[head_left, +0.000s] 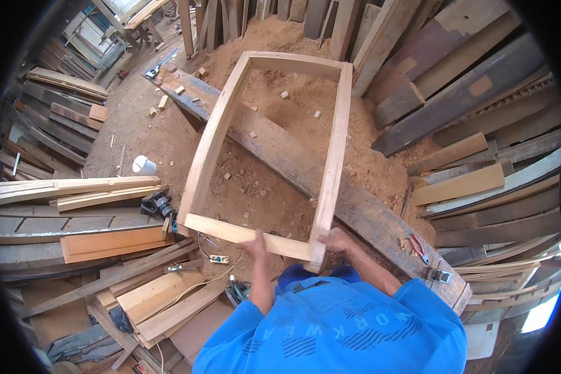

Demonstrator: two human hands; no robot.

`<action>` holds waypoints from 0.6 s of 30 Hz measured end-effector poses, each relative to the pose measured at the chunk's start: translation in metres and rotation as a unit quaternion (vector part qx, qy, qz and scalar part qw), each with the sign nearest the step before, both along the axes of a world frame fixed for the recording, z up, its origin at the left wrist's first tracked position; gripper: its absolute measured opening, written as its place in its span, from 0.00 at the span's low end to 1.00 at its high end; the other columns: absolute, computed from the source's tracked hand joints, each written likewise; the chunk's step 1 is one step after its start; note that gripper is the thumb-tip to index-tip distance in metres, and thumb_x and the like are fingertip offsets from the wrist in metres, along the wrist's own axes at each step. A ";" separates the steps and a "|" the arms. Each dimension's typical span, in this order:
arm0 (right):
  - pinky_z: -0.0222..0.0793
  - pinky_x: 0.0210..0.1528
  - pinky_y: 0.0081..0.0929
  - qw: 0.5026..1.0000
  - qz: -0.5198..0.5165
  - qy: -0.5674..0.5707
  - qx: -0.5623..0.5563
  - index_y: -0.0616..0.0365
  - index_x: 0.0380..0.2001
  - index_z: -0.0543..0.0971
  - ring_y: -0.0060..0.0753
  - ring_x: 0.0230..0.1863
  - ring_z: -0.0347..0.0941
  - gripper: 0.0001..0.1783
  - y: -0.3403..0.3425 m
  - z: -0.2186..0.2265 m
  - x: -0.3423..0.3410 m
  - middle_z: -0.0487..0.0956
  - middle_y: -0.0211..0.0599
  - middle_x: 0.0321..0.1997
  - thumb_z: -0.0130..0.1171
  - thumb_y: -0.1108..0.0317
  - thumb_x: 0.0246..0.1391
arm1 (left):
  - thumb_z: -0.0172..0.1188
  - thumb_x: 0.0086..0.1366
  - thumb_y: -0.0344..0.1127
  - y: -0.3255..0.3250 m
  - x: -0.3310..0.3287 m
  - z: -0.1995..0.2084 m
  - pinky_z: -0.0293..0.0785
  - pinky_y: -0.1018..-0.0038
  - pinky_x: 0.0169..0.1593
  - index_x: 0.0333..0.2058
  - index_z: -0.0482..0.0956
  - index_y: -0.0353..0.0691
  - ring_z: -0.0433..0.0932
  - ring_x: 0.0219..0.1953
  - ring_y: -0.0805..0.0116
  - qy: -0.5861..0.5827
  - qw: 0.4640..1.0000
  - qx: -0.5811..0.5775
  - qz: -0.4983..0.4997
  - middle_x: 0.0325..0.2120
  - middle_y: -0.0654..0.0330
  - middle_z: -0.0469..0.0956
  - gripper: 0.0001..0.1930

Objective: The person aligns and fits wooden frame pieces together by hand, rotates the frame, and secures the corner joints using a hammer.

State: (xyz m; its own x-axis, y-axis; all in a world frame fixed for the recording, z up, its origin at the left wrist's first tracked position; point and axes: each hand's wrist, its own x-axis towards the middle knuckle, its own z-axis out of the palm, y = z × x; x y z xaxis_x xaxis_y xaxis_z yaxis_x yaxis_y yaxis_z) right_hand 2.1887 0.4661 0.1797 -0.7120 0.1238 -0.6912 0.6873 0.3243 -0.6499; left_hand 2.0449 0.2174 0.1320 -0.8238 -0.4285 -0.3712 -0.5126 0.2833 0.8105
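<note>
Holds a wooden frame [213,138] over the worktop [374,218], in front of the body, with the left hand [255,245] clamped on the near rail [224,230] and the right hand [336,240] clamped on the right rail [334,156]. Looks already joined on all four sides; bare-surfaced, so perhaps left to finish. Cannot tell any fixing at the joints.

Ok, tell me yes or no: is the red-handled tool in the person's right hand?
No, the red-handled tool lies on the long bench, while the right hand holds the wooden frame.
</note>
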 end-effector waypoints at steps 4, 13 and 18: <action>0.61 0.20 0.31 0.983 -0.039 0.075 -0.161 0.66 0.18 0.79 0.22 0.18 0.66 0.30 -0.070 0.049 -0.058 0.71 0.29 0.14 0.62 0.46 0.58 | 0.73 0.49 0.37 -0.099 -0.075 -0.028 0.69 0.64 0.62 0.62 0.44 0.17 0.73 0.57 0.49 0.057 0.998 -0.036 -0.010 0.56 0.34 0.67 0.53; 0.76 0.45 0.33 0.968 0.231 0.078 -0.062 0.67 0.44 0.81 0.34 0.38 0.80 0.24 -0.089 0.014 -0.135 0.84 0.44 0.38 0.58 0.52 0.60 | 0.72 0.44 0.32 -0.190 -0.172 -0.008 0.70 0.65 0.58 0.56 0.55 0.27 0.73 0.52 0.53 0.067 0.994 -0.036 -0.078 0.50 0.43 0.69 0.44; 0.71 0.57 0.45 0.983 0.073 0.048 0.160 0.56 0.54 0.79 0.54 0.55 0.76 0.25 -0.013 0.038 -0.159 0.80 0.54 0.52 0.58 0.57 0.55 | 0.73 0.44 0.34 -0.216 -0.221 0.017 0.73 0.65 0.54 0.57 0.57 0.30 0.75 0.51 0.53 0.031 0.988 -0.040 -0.146 0.49 0.42 0.72 0.44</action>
